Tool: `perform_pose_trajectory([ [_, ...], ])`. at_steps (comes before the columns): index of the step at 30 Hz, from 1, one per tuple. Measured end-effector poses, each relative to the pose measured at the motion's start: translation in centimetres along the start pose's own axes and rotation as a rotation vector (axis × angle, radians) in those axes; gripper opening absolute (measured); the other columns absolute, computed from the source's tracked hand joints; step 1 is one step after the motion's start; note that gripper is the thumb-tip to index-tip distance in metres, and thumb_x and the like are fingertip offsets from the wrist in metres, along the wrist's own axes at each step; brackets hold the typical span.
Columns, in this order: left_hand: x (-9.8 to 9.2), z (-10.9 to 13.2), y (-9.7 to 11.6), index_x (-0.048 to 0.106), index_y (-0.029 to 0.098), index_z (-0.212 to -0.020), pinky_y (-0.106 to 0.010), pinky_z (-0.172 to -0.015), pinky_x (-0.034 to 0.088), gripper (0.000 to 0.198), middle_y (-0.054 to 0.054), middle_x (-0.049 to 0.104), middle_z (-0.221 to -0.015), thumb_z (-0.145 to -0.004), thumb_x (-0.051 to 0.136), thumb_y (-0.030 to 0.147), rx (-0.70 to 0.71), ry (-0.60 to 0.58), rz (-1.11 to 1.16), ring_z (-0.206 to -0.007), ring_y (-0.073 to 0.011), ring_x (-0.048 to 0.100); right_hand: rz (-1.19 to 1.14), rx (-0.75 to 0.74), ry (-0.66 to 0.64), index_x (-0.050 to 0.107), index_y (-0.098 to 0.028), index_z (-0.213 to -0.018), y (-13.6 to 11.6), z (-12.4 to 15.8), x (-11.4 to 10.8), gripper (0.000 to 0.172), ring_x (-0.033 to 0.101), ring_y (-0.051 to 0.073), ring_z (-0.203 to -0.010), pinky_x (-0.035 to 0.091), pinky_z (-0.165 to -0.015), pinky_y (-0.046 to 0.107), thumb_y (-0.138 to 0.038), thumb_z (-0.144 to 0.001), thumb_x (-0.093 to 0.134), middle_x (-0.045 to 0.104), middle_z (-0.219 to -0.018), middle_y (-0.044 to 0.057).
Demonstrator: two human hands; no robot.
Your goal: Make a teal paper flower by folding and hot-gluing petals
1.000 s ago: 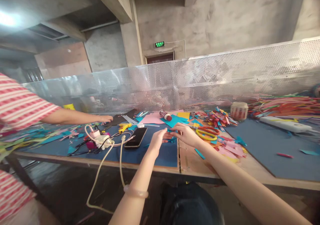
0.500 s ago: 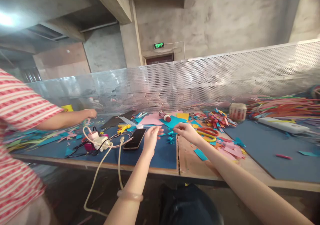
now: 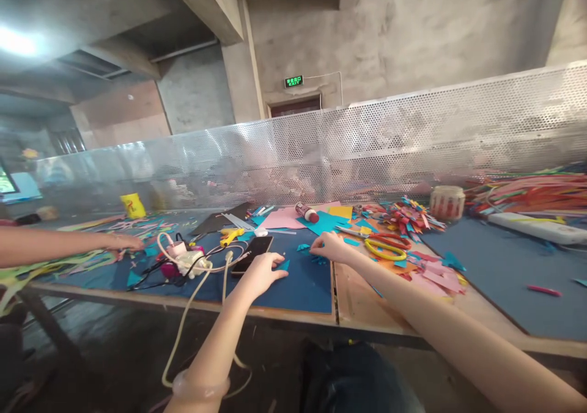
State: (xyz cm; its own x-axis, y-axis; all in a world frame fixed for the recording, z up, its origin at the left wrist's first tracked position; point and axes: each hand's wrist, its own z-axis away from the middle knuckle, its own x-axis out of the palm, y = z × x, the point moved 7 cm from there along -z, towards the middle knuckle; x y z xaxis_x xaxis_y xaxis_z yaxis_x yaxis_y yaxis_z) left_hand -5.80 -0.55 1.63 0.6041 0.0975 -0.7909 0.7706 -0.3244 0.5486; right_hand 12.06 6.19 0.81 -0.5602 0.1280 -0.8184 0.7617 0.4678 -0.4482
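My left hand (image 3: 262, 272) is low over the blue mat, thumb and fingers apart. A small blue paper piece (image 3: 285, 266) lies at its fingertips; whether they touch it I cannot tell. My right hand (image 3: 331, 246) has its fingers pinched together and pointing down on small folded blue paper pieces (image 3: 317, 258) near the mat's right edge. Another little blue piece (image 3: 303, 247) is just left of those fingers. Behind my left hand lies a black phone (image 3: 257, 249). Scissors with yellow and orange handles (image 3: 386, 250) rest to the right of my right hand.
A power strip with plugs and cables (image 3: 191, 263) sits left of the phone. A glue bottle (image 3: 307, 212) lies on pink and blue sheets. Paper scraps (image 3: 435, 274), a jar (image 3: 447, 203) and coloured strips (image 3: 541, 196) are rightward. A co-worker's hand (image 3: 126, 242) touches scraps at left.
My left hand has come down and left toward the mat. My right hand has moved slightly lower over the blue pieces. The co-worker's body has shifted left, out of view, and their hand is lower.
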Motion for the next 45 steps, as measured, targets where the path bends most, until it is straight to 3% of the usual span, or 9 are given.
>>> perform_pose_trajectory([
  [4,0.6,-0.2,0.3,0.067,0.012,-0.094,-0.034,-0.082,0.047,0.029,-0.015,0.07,-0.095,-0.066,0.067,0.02,0.04,0.016,-0.01,-0.089,-0.0258,0.065,0.06,-0.008,-0.005,0.073,-0.026,-0.081,-0.4,0.6,0.1,0.018,0.048,0.031,-0.101,0.034,-0.085,0.044,-0.04,-0.073,0.064,0.065,-0.094,0.007],
  [9,0.7,-0.5,-0.1,0.068,0.011,-0.09,-0.032,-0.079,0.047,0.027,-0.015,0.071,-0.089,-0.065,0.068,0.019,0.03,0.072,0.041,-0.084,-0.0244,0.066,0.069,-0.041,0.024,0.07,-0.026,-0.091,-1.0,1.6,-1.4,0.031,0.048,0.027,-0.1,0.034,-0.087,0.041,-0.048,-0.082,0.051,0.061,-0.101,0.008],
  [15,-0.3,-0.8,-0.2,0.066,0.015,-0.062,-0.03,-0.063,0.044,0.013,-0.006,0.068,-0.062,-0.066,0.065,0.027,-0.001,0.148,0.053,-0.065,-0.0222,0.063,0.069,-0.073,0.102,0.069,-0.023,-0.088,-2.1,3.8,-3.6,0.027,0.049,0.025,-0.096,0.034,-0.086,0.04,-0.038,-0.085,0.047,0.063,-0.094,0.007],
  [20,-0.2,0.4,4.0,0.067,0.016,-0.067,-0.027,-0.063,0.043,0.023,-0.004,0.069,-0.068,-0.07,0.062,0.038,0.046,0.312,0.307,-0.068,-0.0198,0.062,-0.191,-0.025,0.178,0.067,-0.018,-0.082,-3.0,7.4,-5.3,0.038,0.057,0.02,-0.074,0.04,-0.071,0.031,-0.044,-0.087,0.039,0.066,-0.08,0.007],
  [24,2.3,1.4,8.1,0.066,0.016,-0.068,-0.026,-0.066,0.045,0.023,-0.004,0.069,-0.071,-0.073,0.06,0.038,0.12,0.364,0.503,-0.071,-0.0191,0.063,-0.463,0.149,0.2,0.063,-0.017,-0.083,-2.1,10.1,-4.9,0.045,0.059,0.02,-0.073,0.041,-0.066,0.029,-0.055,-0.084,0.039,0.066,-0.077,0.005],
  [28,5.5,1.4,9.5,0.067,0.015,-0.07,-0.026,-0.068,0.047,0.021,-0.006,0.07,-0.072,-0.073,0.061,0.035,0.09,0.327,0.696,-0.073,-0.02,0.064,-0.599,0.246,0.229,0.058,-0.016,-0.07,-0.8,11.7,-4.2,0.035,0.056,0.017,-0.065,0.04,-0.061,0.026,-0.047,-0.079,0.046,0.061,-0.067,0.003],
  [31,6.9,1.1,9.4,0.066,0.014,-0.072,-0.026,-0.066,0.049,0.024,-0.006,0.069,-0.072,-0.073,0.062,0.037,0.045,0.317,0.793,-0.074,-0.02,0.064,-0.623,0.203,0.289,0.055,-0.016,-0.068,0.0,12.3,-4.2,0.022,0.051,0.015,-0.062,0.038,-0.058,0.025,-0.035,-0.077,0.049,0.054,-0.062,-0.001],
  [35,8.0,0.9,8.5,0.065,0.014,-0.075,-0.027,-0.053,0.051,0.027,-0.003,0.065,-0.065,-0.071,0.064,0.041,-0.043,0.231,0.899,-0.063,-0.0183,0.062,-0.613,0.145,0.324,0.051,-0.018,-0.063,0.5,12.8,-3.9,0.027,0.046,0.013,-0.057,0.035,-0.055,0.023,-0.038,-0.079,0.049,0.047,-0.057,-0.003],
  [45,9.1,0.9,7.4,0.064,0.014,-0.075,-0.032,-0.057,0.056,0.027,-0.004,0.067,-0.063,-0.067,0.069,0.04,-0.164,0.103,1.093,-0.06,-0.0196,0.065,-0.45,0.125,0.306,0.071,-0.019,-0.085,0.1,13.6,-4.3,0.024,0.058,0.02,-0.072,0.044,-0.067,0.028,-0.032,-0.078,0.051,0.067,-0.078,0.003],
])
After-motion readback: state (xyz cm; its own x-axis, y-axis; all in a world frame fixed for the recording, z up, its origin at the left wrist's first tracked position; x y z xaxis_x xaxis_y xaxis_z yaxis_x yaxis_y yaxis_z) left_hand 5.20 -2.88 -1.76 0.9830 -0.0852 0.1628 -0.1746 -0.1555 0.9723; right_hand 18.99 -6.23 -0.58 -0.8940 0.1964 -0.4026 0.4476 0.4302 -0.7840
